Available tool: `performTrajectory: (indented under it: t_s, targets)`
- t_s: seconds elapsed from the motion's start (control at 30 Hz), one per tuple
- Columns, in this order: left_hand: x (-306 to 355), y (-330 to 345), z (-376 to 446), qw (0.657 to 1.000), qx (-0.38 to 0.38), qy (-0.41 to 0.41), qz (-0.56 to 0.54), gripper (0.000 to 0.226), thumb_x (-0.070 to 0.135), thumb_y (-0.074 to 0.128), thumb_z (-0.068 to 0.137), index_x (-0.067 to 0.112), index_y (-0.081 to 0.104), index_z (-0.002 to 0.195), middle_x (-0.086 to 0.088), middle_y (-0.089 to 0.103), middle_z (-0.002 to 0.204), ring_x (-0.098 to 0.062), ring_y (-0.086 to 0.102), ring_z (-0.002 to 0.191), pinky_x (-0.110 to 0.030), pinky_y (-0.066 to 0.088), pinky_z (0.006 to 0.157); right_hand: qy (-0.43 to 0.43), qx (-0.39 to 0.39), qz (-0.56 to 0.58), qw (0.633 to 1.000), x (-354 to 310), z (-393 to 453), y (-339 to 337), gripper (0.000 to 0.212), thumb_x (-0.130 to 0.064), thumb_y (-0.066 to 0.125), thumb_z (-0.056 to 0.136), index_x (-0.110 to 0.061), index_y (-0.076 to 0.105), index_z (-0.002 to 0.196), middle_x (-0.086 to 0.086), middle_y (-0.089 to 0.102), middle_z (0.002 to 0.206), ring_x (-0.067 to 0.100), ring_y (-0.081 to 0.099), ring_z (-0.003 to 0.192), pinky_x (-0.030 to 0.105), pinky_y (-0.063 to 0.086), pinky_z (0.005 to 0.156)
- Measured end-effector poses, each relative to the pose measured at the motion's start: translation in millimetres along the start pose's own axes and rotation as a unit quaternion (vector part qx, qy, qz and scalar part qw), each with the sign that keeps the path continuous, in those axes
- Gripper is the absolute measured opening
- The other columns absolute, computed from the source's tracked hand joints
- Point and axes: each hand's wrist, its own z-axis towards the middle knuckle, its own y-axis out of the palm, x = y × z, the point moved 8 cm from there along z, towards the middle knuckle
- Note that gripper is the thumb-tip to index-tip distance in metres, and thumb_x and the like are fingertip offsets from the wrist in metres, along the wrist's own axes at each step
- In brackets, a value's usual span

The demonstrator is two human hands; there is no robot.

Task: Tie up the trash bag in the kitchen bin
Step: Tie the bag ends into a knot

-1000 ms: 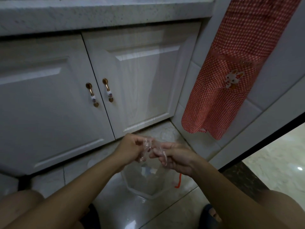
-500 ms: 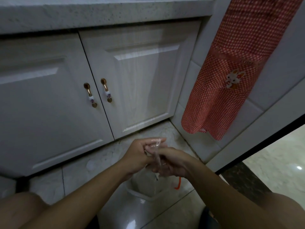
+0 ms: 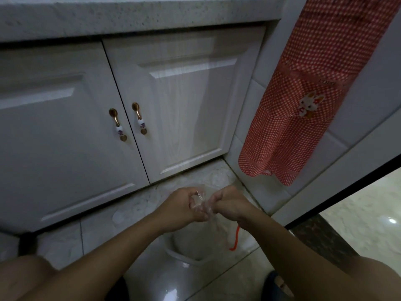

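A clear plastic trash bag (image 3: 213,230) hangs gathered above a small white bin (image 3: 184,257) on the tiled floor. My left hand (image 3: 182,203) and my right hand (image 3: 227,203) are fisted side by side over the bin, each gripping a twisted end of the bag's top. A crumpled knot of clear plastic (image 3: 200,199) sits between the two fists. A thin orange strip (image 3: 235,237) dangles at the bag's right side. The bag's contents are too faint to make out.
White cabinet doors (image 3: 173,105) with gold handles (image 3: 138,118) stand right behind the bin. A red checked apron (image 3: 303,101) hangs on the tiled wall at right. My knees and a dark slipper (image 3: 277,285) frame the bin at the bottom.
My hands overlapped while crossing the bag's ends, then separated. They now sit side by side as fists with the plastic drawn tight between them. The bag's neck has narrowed.
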Motion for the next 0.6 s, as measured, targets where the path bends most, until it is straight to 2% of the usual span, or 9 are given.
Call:
performTrajectory:
  t_s: [0.03, 0.1, 0.2, 0.27, 0.37, 0.43, 0.5, 0.6]
  targets:
    - [-0.8, -2.4, -0.2, 1.000, 0.001, 0.005, 0.011, 0.034, 0.033, 0.082, 0.069, 0.022, 0.072, 0.099, 0.008, 0.056, 0.059, -0.002, 0.044, 0.049, -0.024, 0.034, 0.052, -0.003, 0.011, -0.027, 1.000, 1.0, 2.1, -4.6, 0.011, -0.010, 0.078, 0.072, -0.014, 0.076, 0.063, 0.001, 0.075, 0.070, 0.011, 0.070, 0.076, 0.027, 0.060, 0.069]
    - [-5.7, -9.9, -0.9, 1.000, 0.006, 0.006, 0.015, 0.019, 0.030, 0.076, 0.079, 0.017, 0.076, 0.093, 0.009, 0.051, 0.056, -0.002, 0.040, 0.048, -0.023, 0.032, 0.052, 0.000, 0.039, -0.037, 0.999, 3.6, 4.7, -15.8, 0.016, -0.015, 0.082, 0.071, -0.017, 0.074, 0.058, -0.007, 0.067, 0.056, 0.004, 0.063, 0.058, 0.019, 0.049, 0.050]
    - [-17.5, -21.2, -4.2, 1.000, 0.013, -0.007, 0.007, 0.017, 0.022, 0.066, 0.089, 0.011, 0.079, 0.087, 0.013, 0.059, 0.057, 0.002, 0.050, 0.050, -0.015, 0.039, 0.053, 0.027, 0.090, 0.028, 0.995, 14.6, 7.6, -34.3, 0.023, -0.015, 0.082, 0.068, -0.014, 0.070, 0.049, -0.007, 0.060, 0.046, 0.005, 0.054, 0.049, 0.020, 0.041, 0.049]
    - [-35.7, -29.3, -7.4, 0.997, 0.037, -0.052, -0.053, 0.020, 0.017, 0.060, 0.093, 0.012, 0.076, 0.083, 0.014, 0.058, 0.049, 0.003, 0.048, 0.045, -0.014, 0.038, 0.047, 0.044, 0.117, 0.065, 0.990, 21.8, 9.0, -44.6, 0.017, -0.013, 0.081, 0.068, -0.002, 0.073, 0.059, 0.000, 0.062, 0.053, 0.008, 0.054, 0.052, 0.020, 0.041, 0.048]
    - [-77.0, -35.8, -16.7, 0.963, 0.049, -0.172, -0.199, 0.024, 0.017, 0.049, 0.098, 0.008, 0.068, 0.085, 0.008, 0.041, 0.043, -0.007, 0.031, 0.037, -0.018, 0.022, 0.038, 0.084, 0.128, 0.156, 0.976, 39.2, 13.3, -50.5, 0.026, -0.010, 0.078, 0.071, 0.011, 0.072, 0.083, 0.007, 0.058, 0.062, 0.012, 0.045, 0.053, 0.022, 0.034, 0.042]
    - [-100.9, -38.5, -23.3, 0.936, 0.054, -0.231, -0.258, 0.025, 0.016, 0.044, 0.099, 0.007, 0.064, 0.087, 0.003, 0.037, 0.045, -0.009, 0.026, 0.037, -0.017, 0.018, 0.039, 0.114, 0.139, 0.217, 0.960, 53.3, 15.1, -52.2, 0.022, -0.007, 0.075, 0.075, 0.011, 0.072, 0.087, 0.008, 0.054, 0.061, 0.012, 0.040, 0.049, 0.022, 0.030, 0.040]
    - [-121.0, -43.2, -29.5, 0.918, 0.075, -0.272, -0.279, 0.026, 0.013, 0.042, 0.099, 0.007, 0.061, 0.083, 0.001, 0.038, 0.045, -0.009, 0.026, 0.035, -0.016, 0.017, 0.037, 0.149, 0.145, 0.282, 0.937, 68.2, 16.2, -50.5, 0.007, -0.003, 0.069, 0.080, 0.003, 0.068, 0.079, 0.007, 0.054, 0.057, 0.010, 0.040, 0.045, 0.019, 0.028, 0.037]
    - [-147.1, -44.0, -39.7, 0.876, 0.111, -0.332, -0.333, 0.026, 0.011, 0.041, 0.098, 0.006, 0.058, 0.079, 0.000, 0.045, 0.044, -0.007, 0.029, 0.031, -0.012, 0.018, 0.033, 0.205, 0.112, 0.439, 0.867, 90.9, 18.1, -37.7, 0.019, -0.003, 0.053, 0.094, -0.004, 0.058, 0.076, 0.004, 0.054, 0.054, 0.003, 0.041, 0.031, 0.013, 0.026, 0.031]
